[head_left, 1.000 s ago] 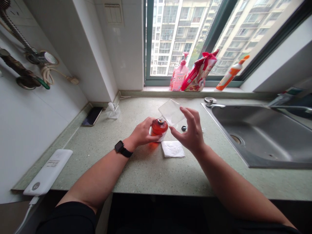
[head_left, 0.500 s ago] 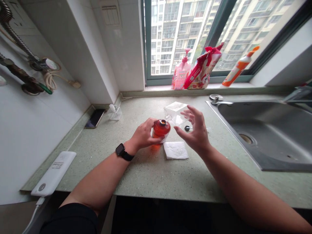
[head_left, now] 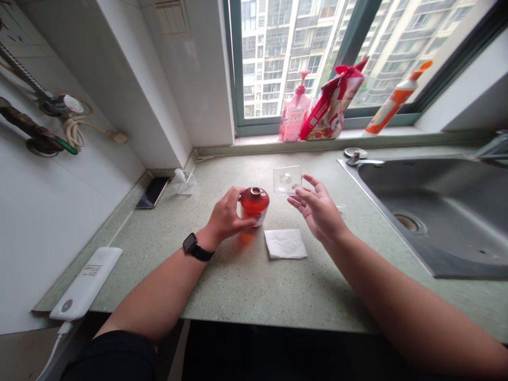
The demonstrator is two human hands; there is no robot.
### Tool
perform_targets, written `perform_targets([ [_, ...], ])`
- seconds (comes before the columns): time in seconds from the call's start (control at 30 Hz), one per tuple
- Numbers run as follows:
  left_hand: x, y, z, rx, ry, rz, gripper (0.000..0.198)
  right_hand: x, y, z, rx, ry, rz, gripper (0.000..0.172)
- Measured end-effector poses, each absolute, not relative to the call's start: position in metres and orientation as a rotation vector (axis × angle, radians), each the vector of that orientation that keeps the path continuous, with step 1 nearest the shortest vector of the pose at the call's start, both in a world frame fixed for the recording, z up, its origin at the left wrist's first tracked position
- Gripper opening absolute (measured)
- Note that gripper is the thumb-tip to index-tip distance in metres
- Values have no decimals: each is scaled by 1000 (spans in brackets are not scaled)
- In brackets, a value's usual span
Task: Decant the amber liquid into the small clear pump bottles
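Note:
My left hand (head_left: pixel 226 217) is wrapped round a round orange-red bottle (head_left: pixel 254 203) that stands uncapped on the green speckled counter (head_left: pixel 246 275). A black watch is on that wrist. My right hand (head_left: pixel 317 209) holds a clear square bottle (head_left: pixel 286 179) by its right edge with thumb and fingertips, just right of the orange bottle and above the counter. The clear bottle's round opening faces me. A folded white tissue (head_left: pixel 284 243) lies on the counter between my hands.
A steel sink (head_left: pixel 436 211) fills the right side. On the window sill stand a pink pump bottle (head_left: pixel 293 114), a red pouch (head_left: pixel 331 103) and an orange squeeze bottle (head_left: pixel 392 100). At the left lie a phone (head_left: pixel 152 192), a small clear bag (head_left: pixel 184 181) and a white power bank (head_left: pixel 87 283).
The clear bottle was tipped with its neck over the orange bottle's mouth; my right hand has drawn it back to the right and turned it away. My left hand stays on the orange bottle.

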State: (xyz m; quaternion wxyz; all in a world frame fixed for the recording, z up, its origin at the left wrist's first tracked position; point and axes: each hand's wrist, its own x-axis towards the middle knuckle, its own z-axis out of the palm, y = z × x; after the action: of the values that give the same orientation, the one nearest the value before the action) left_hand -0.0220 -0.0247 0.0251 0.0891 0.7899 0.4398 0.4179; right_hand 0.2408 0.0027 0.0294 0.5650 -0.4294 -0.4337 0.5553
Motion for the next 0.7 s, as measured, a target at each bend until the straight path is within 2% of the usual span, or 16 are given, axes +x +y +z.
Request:
perform_targets([
  [0.3,-57,3,18,2025,1686,1571,55,238,1,34,-987,-840,1482,54],
  [0.7,-73,22,0,1757,1821,1581,56,235,-2,35,-1008,-845,1523,49],
])
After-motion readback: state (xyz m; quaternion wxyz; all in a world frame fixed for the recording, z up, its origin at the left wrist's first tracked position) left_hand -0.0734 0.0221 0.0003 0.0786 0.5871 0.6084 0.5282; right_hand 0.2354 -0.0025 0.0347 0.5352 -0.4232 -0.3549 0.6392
